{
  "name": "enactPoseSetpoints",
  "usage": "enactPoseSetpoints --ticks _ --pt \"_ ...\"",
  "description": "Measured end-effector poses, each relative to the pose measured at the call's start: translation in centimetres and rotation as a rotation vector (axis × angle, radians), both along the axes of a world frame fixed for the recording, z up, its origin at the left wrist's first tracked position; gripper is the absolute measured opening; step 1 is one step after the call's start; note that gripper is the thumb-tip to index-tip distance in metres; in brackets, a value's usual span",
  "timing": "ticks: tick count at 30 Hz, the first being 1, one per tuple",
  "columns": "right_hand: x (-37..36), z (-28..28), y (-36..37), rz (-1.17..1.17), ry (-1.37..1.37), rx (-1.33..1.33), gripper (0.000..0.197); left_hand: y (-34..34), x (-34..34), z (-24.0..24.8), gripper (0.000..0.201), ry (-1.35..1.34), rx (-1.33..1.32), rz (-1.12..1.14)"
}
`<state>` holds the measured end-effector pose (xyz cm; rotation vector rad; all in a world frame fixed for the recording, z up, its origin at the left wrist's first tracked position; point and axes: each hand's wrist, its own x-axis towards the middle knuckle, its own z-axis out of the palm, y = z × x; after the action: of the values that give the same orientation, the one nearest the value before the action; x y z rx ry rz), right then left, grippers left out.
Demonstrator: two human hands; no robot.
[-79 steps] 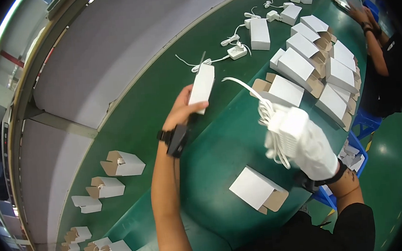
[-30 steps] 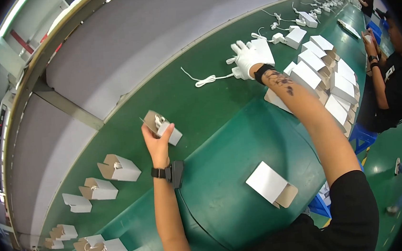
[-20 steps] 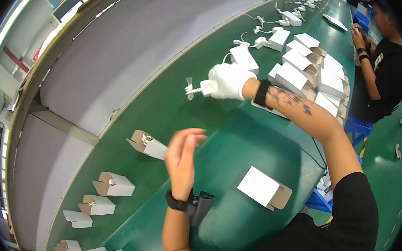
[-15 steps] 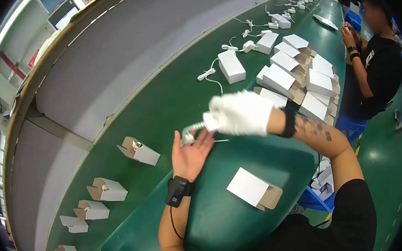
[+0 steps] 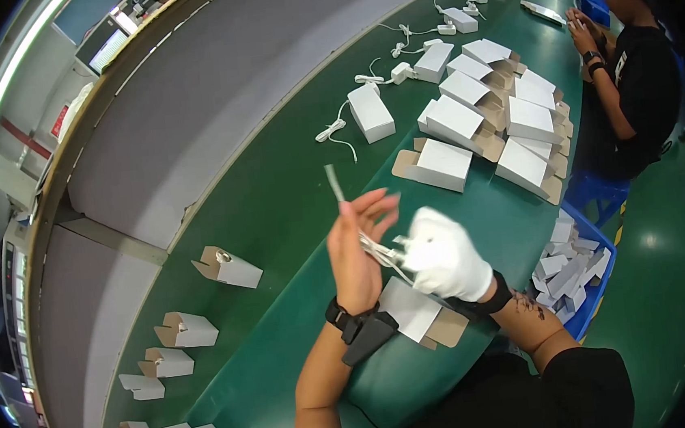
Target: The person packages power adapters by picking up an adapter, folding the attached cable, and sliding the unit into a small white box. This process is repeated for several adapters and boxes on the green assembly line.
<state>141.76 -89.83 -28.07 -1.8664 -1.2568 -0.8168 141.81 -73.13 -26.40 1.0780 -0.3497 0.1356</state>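
My bare left hand (image 5: 354,258) holds a white cable (image 5: 377,252), whose loose end sticks up past the thumb; its other fingers are partly spread. My right hand (image 5: 446,255), in a white glove, is closed around a white power adapter (image 5: 406,259) mostly hidden by the glove. The cable runs between the two hands. Below them, a white box (image 5: 406,310) lies on the green bench with its brown-lined flap open, partly covered by my left wrist and right hand.
Several open white boxes (image 5: 460,118) are grouped at the right. Adapters with bundled cables and closed boxes (image 5: 371,114) line the far side. More open boxes (image 5: 237,270) stand at the left. A blue bin (image 5: 608,272) of white cartons sits beside the bench. A co-worker (image 5: 631,66) is at the far right.
My right hand has come down and nearer, over the box. My left hand has gone from lying open, palm up, to gripping the cable, and has moved right. The view has shifted slightly.
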Motion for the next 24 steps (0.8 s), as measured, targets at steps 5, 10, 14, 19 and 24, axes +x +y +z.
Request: enactPoseSetpoints --ticks 5,10,14,19,24 --pt "-0.8 -1.1 2.5 -0.077 0.011 0.118 0.032 -2.6 -1.5 0.5 0.045 -0.055 0.107 -0.021" --pt "-2.6 -2.0 4.4 -0.009 0.408 0.484 0.044 -1.8 -1.1 0.3 0.044 -0.146 0.278 0.032" --pt "-2.5 -2.8 3.8 0.234 0.800 0.684 0.054 -0.9 -1.3 0.4 0.044 -0.202 0.480 0.115" --pt "-0.5 0.0 -2.2 0.315 1.039 0.832 0.073 4.0 -3.6 -0.1 0.055 -0.647 1.446 0.138" --pt "-1.0 1.6 -3.9 0.344 1.543 0.724 0.073 2.7 -5.0 -2.3 0.057 -1.033 2.058 0.096"
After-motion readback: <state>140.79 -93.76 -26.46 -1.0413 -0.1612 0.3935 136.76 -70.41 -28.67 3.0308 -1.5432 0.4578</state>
